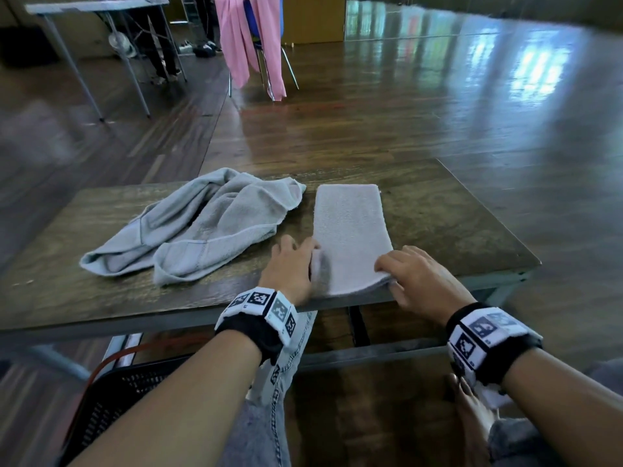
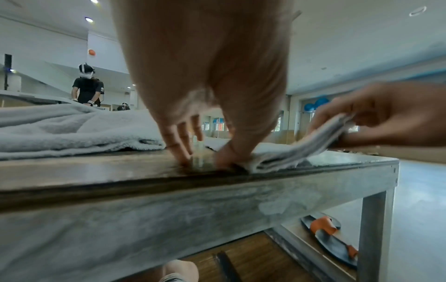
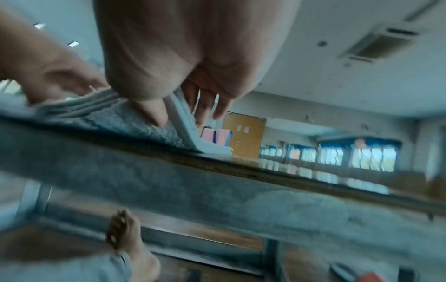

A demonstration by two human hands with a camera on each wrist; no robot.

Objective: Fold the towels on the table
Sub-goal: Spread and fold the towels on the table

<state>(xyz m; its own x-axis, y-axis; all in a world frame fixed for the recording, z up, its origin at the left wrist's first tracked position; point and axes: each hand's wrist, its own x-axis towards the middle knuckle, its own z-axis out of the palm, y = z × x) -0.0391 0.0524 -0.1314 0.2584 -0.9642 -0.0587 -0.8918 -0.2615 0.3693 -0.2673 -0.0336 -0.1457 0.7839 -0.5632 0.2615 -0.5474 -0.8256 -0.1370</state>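
A light grey towel (image 1: 350, 230), folded into a long strip, lies on the wooden table (image 1: 455, 224) and runs away from me. My left hand (image 1: 310, 256) pinches its near left corner, thumb (image 2: 229, 156) against the layered edge (image 2: 272, 162), other fingers (image 2: 178, 147) touching the tabletop. My right hand (image 1: 387, 274) grips the near right corner and holds it slightly raised, thumb (image 3: 154, 112) under the towel (image 3: 115, 118), fingers (image 3: 205, 108) on the far side. A crumpled blue-grey towel (image 1: 188, 227) lies to the left, untouched.
The towel's near end sits at the table's front edge (image 1: 337, 303). A black mesh basket (image 1: 111, 392) stands on the floor at lower left. Sandals (image 2: 330, 240) lie under the table. A chair draped with pink cloths (image 1: 249, 45) stands far behind, and a person (image 2: 88, 85) stands in the distance.
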